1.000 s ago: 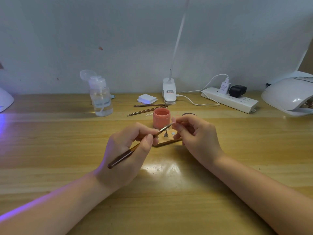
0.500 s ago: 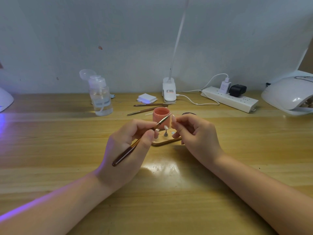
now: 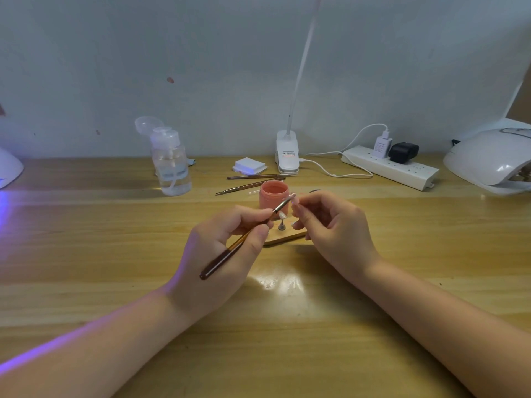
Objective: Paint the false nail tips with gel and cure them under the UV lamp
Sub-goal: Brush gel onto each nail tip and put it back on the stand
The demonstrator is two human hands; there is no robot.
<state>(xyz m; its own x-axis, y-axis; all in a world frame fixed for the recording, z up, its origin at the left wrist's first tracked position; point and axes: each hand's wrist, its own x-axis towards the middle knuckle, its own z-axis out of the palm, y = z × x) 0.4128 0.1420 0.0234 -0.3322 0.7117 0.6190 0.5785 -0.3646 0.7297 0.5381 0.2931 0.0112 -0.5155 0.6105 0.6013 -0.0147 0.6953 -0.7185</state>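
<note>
My left hand (image 3: 221,254) grips a brown-handled gel brush (image 3: 230,249), its tip raised to a false nail tip (image 3: 294,199) that my right hand (image 3: 330,225) pinches between thumb and forefinger. Right behind the brush tip stands an open pink gel pot (image 3: 273,196). Below the hands lies a small wooden board (image 3: 284,238) with another nail tip on a metal stand (image 3: 282,221). A white UV lamp (image 3: 488,162) sits at the far right of the wooden table; a second lamp (image 3: 8,168) glows violet at the far left edge.
A clear pump bottle (image 3: 171,165) stands at the back left. Two spare brushes (image 3: 253,182), a stack of white wipes (image 3: 248,165), a clip lamp base (image 3: 286,153) and a power strip (image 3: 390,166) with plugs and a white cable lie along the back.
The brush tip has risen from low beside the nail stand to the nail tip in my right hand, which has lifted slightly too.
</note>
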